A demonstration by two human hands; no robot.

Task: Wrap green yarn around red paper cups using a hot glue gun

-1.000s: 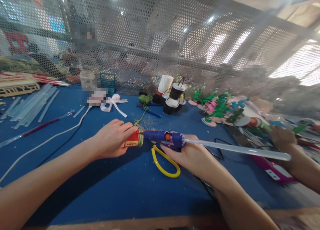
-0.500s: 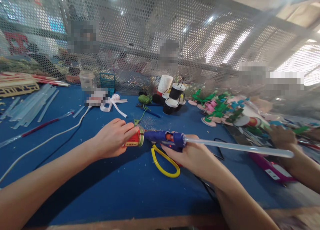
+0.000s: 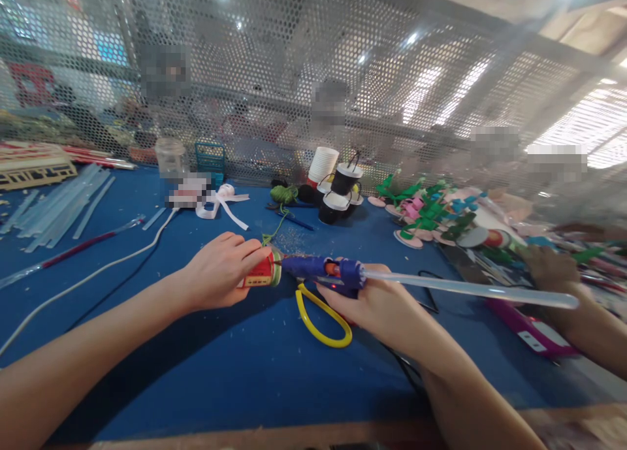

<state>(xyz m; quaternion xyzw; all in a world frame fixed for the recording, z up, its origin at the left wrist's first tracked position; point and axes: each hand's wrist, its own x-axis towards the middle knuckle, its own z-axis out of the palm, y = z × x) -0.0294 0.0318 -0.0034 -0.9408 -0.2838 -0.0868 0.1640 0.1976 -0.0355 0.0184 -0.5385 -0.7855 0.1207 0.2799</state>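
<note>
My left hand (image 3: 223,272) is closed around a small red and yellow cylinder (image 3: 259,271), tilted on its side, with a pale greenish rim facing right. Green yarn (image 3: 275,232) runs from near its top back to a green yarn ball (image 3: 284,194). In my right hand (image 3: 377,306) is a blue glue gun (image 3: 313,267), its nozzle at the cylinder's rim; I cannot tell whether they touch. A long clear glue stick (image 3: 470,289) sticks out of its back end. Below the gun lies a yellow loop (image 3: 313,329), like a scissors handle.
Glue sticks (image 3: 68,205) lie left, near a white cord (image 3: 112,264) and white ribbon (image 3: 223,202). Black pots with white rims (image 3: 336,205) and a stack of white cups (image 3: 323,164) stand behind. Green and pink craft plants (image 3: 421,215) are right, near another person's hand (image 3: 548,267) and a magenta device (image 3: 529,329).
My hands, the cylinder and the glue gun have hardly moved. The other person's hand at the right has shifted slightly left.
</note>
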